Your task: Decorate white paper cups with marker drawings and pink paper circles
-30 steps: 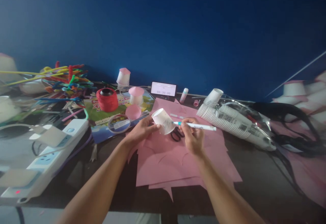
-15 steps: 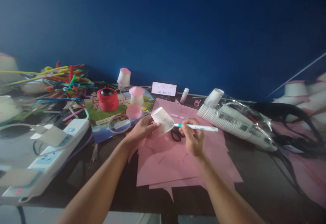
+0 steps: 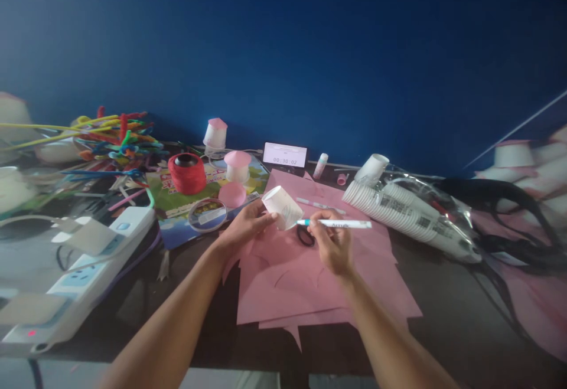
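Gripping a tilted white cup in the L hand, thumb on its near side, the person holds it above the pink paper on the dark bench. R hand is closed round a white marker w/ a teal band, held pen-style, tip at the cup's R side; can't tell if it's touching. Faint lines show on the cup wall. Black scissors handles lie on the paper under the R hand, w/ a slim white pen just behind. Behind the paper: a lit phone reading 00:30:02, a glue stick and a small pink cap. To the R, a stack of cups in clear plastic w/ a loose cup by its far end. To the L, a book carries red yarn, a tape roll and a pink-roofed cup. Further L: assorted pipe cleaners, then a white power strip nearer the person.
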### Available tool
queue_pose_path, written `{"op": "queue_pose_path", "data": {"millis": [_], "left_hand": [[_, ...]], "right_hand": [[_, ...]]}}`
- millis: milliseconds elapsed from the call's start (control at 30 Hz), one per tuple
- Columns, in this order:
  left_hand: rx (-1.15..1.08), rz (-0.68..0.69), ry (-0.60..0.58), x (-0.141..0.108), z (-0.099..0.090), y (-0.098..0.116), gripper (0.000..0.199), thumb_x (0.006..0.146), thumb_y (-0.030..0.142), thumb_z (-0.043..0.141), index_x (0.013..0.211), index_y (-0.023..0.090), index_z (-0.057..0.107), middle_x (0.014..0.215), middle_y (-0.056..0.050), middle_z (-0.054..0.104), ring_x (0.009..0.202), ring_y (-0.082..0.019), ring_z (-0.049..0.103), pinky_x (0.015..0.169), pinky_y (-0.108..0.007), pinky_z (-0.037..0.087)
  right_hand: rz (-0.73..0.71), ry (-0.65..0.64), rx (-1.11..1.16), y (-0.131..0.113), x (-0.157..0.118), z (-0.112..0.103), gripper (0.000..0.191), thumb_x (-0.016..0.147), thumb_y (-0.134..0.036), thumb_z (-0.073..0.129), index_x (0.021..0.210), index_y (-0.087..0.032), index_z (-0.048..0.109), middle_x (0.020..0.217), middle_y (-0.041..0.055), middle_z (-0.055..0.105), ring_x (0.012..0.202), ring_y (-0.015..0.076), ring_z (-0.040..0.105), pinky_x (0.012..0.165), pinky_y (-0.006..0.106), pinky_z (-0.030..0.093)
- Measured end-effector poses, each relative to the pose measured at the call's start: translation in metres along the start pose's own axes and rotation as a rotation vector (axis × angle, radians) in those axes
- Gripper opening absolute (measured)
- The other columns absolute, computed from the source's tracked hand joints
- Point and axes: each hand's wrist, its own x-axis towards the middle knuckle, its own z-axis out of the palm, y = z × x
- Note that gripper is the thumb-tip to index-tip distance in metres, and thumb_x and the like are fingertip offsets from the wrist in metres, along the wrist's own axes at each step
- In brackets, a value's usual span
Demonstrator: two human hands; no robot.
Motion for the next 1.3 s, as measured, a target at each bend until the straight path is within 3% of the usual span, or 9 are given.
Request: {"op": "queue_pose_path", "data": {"millis": [200, 467, 567, 733, 967, 1300], "left_hand": [[-0.003, 0.004, -0.012, 0.001, 0.0, -0.003, 0.047, 0.074, 0.044, 0.062, 0.109, 0.014, 0.058, 0.082, -0.005, 0.061, 0.055, -0.008, 0.042, 0.047, -0.019, 0.029], [0.007, -0.004, 0.006, 0.0, 0.0, 0.0, 0.047, 0.073, 0.046, 0.063, 0.106, 0.013, 0.059, 0.079, -0.004, 0.061, 0.054, -0.007, 0.043, 0.049, -0.02, 0.03], [0.029, 0.003, 0.0, 0.0, 0.0, -0.001, 0.047, 0.074, 0.046, 0.062, 0.108, 0.014, 0.059, 0.081, -0.005, 0.061, 0.054, -0.007, 0.043, 0.048, -0.019, 0.03], [0.093, 0.013, -0.014, -0.001, 0.002, 0.004, 0.049, 0.074, 0.042, 0.063, 0.114, 0.014, 0.057, 0.099, -0.009, 0.063, 0.065, -0.012, 0.049, 0.051, -0.02, 0.034], [0.128, 0.067, -0.043, 0.0, 0.002, 0.007, 0.048, 0.073, 0.04, 0.064, 0.113, 0.014, 0.059, 0.095, -0.009, 0.065, 0.088, -0.023, 0.055, 0.07, -0.027, 0.041], [0.136, 0.037, -0.017, -0.001, 0.001, 0.008, 0.051, 0.073, 0.041, 0.064, 0.116, 0.013, 0.057, 0.102, -0.011, 0.064, 0.089, -0.023, 0.055, 0.069, -0.027, 0.041]], "right_hand": [[0.014, 0.096, -0.018, 0.006, 0.005, -0.003, 0.013, 0.084, -0.031, 0.054, 0.079, -0.019, 0.054, 0.061, -0.0019, 0.054, 0.052, 0.0106, 0.049, 0.049, 0.023, 0.041], [-0.01, -0.012, -0.036, -0.005, 0.002, -0.001, 0.014, 0.083, -0.029, 0.053, 0.073, -0.019, 0.054, 0.055, -0.0034, 0.05, 0.046, 0.0093, 0.044, 0.044, 0.021, 0.035], [-0.006, 0.038, 0.007, -0.004, 0.002, -0.001, 0.013, 0.084, -0.031, 0.053, 0.078, -0.019, 0.054, 0.059, -0.0027, 0.052, 0.051, 0.0105, 0.049, 0.048, 0.022, 0.039], [-0.014, 0.092, 0.019, -0.001, 0.003, -0.002, 0.013, 0.084, -0.033, 0.054, 0.086, -0.02, 0.054, 0.067, -0.0011, 0.056, 0.059, 0.0125, 0.054, 0.055, 0.025, 0.045], [-0.039, 0.032, -0.01, 0.001, 0.001, 0.001, 0.012, 0.085, -0.032, 0.054, 0.088, -0.02, 0.054, 0.066, -0.0015, 0.055, 0.061, 0.0131, 0.055, 0.053, 0.024, 0.044], [0.012, 0.035, 0.014, 0.004, 0.003, -0.001, 0.01, 0.084, -0.03, 0.055, 0.083, -0.02, 0.055, 0.062, -0.0023, 0.055, 0.056, 0.0115, 0.052, 0.051, 0.023, 0.041]]}}
